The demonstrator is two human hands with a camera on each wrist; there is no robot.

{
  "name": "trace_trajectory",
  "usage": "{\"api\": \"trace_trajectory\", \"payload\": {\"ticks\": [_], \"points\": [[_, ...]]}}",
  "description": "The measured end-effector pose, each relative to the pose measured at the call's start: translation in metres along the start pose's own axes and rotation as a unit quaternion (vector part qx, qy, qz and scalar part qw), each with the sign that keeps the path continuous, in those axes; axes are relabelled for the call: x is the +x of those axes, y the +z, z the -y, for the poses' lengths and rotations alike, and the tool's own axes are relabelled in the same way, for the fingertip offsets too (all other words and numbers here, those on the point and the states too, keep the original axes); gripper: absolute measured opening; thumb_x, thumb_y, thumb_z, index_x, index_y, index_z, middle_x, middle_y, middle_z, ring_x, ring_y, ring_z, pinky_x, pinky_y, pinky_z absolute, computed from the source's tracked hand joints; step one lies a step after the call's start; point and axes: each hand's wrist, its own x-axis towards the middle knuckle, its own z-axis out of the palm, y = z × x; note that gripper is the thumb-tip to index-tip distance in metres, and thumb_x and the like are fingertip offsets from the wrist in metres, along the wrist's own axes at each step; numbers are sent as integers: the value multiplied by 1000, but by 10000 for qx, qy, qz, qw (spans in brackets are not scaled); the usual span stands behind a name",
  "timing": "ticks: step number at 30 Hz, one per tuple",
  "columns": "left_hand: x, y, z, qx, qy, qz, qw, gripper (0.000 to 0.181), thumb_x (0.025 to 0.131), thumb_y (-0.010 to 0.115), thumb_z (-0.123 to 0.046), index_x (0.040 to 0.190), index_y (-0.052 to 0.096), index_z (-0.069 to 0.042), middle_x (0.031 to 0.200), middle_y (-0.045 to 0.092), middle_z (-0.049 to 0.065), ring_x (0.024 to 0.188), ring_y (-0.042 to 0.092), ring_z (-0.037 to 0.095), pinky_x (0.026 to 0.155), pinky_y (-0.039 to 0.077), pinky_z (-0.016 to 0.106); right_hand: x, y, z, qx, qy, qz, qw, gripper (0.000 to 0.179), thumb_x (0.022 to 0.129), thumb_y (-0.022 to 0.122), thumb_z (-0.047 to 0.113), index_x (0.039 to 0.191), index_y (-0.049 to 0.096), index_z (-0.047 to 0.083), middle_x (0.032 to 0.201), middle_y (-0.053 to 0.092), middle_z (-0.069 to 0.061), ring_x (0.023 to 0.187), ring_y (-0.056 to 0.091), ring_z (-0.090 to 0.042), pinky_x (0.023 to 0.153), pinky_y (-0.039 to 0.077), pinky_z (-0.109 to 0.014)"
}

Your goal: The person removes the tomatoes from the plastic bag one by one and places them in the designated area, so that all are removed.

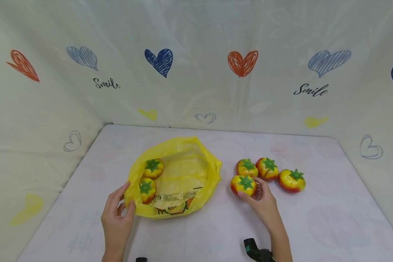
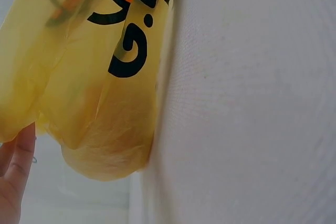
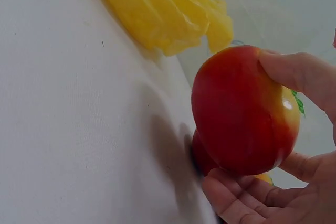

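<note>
A yellow plastic bag [image 1: 213, 178] lies with its mouth spread wide on the table, printed black and orange. Inside its left side sit two yellow-and-red tomatoes with green star-shaped tops. My left hand [image 1: 118, 214] holds the bag's left rim between thumb and fingers; in the left wrist view, fingertips [image 2: 25, 142] meet the yellow plastic. To the right of the bag, my right hand [image 1: 262, 200] grips a tomato [image 1: 240, 185] between thumb and fingers. The right wrist view shows this tomato's red underside [image 3: 236, 108] raised off the table, its shadow below.
Behind and right of the held tomato are three more: one at the back [image 1: 245, 167], one beside it [image 1: 265, 171] and one farther right [image 1: 289, 182]. A pale cloth wall [image 1: 196, 94] with printed hearts stands behind the white table [image 1: 196, 243].
</note>
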Motion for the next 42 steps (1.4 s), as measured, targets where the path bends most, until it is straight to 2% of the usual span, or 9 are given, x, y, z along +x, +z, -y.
{"api": "trace_trajectory", "payload": {"ticks": [2, 4, 13, 19, 28, 33, 35, 40, 42], "points": [[0, 0, 0, -16, 14, 6, 10000, 57, 75, 58, 18, 124, 60, -11, 113, 55, -7, 92, 49, 0, 71, 41, 0, 0, -1, -3, -79, 18, 96, 9999, 76, 79, 70, 42, 138, 32, 14, 124, 44, -14, 110, 46, -26, 96, 45, -38], [0, 0, -1, -26, 15, 15, 10000, 57, 75, 58, 17, 125, 60, -11, 113, 55, -6, 92, 49, 0, 71, 41, 0, 1, -2, -5, -126, 37, 208, 9997, 74, 79, 70, 40, 138, 32, 14, 125, 44, -14, 110, 47, -27, 95, 45, -41], [1, -1, -1, -35, 31, -3, 10000, 56, 75, 60, 17, 124, 60, -11, 113, 52, -13, 92, 49, -1, 71, 41, -1, 3, -1, -12, -162, 123, 570, 9982, 73, 79, 71, 34, 136, 33, 10, 121, 47, -16, 105, 50, -25, 91, 47, -36], [0, -1, -1, -98, 21, -5, 9999, 56, 75, 60, 17, 124, 60, -10, 112, 51, -18, 92, 50, 0, 71, 41, -1, 2, -1, -12, -153, 87, 593, 9981, 72, 79, 71, 33, 136, 34, 10, 120, 48, -16, 105, 51, -25, 91, 46, -36], [0, -1, 0, -76, -40, 4, 10000, 57, 75, 58, 17, 124, 60, -11, 113, 55, -6, 92, 50, -1, 71, 42, 0, 2, -1, -11, -123, 130, 607, 9980, 74, 79, 71, 35, 137, 32, 10, 123, 47, -17, 107, 50, -26, 93, 46, -39], [0, -1, 0, -133, -24, 5, 9999, 56, 76, 59, 17, 125, 60, -10, 113, 53, -13, 92, 50, 0, 72, 42, 0, 2, -1, -11, -145, 142, 608, 9979, 75, 80, 71, 36, 138, 31, 9, 126, 46, -18, 109, 50, -27, 96, 45, -43], [0, -1, 0, -114, -35, 8, 9999, 56, 75, 59, 17, 125, 60, -10, 113, 54, -9, 93, 50, 0, 72, 41, 0, 2, -2, -11, -150, 132, 604, 9980, 75, 80, 70, 37, 138, 31, 9, 127, 46, -18, 111, 49, -28, 97, 44, -43], [0, -1, 0, -74, -61, 13, 10000, 56, 76, 59, 17, 125, 60, -10, 113, 55, -7, 92, 49, -1, 71, 41, 0, 1, -5, -10, -152, -59, 508, 9986, 73, 81, 70, 36, 137, 33, 9, 128, 46, -18, 114, 48, -28, 99, 43, -44], [1, -1, 0, -95, -34, 6, 9999, 56, 76, 59, 17, 125, 60, -10, 113, 52, -14, 92, 49, 0, 71, 41, -1, 0, -6, -9, -156, -228, 402, 9988, 70, 82, 69, 35, 136, 35, 8, 127, 47, -16, 114, 48, -28, 99, 42, -44]]}}
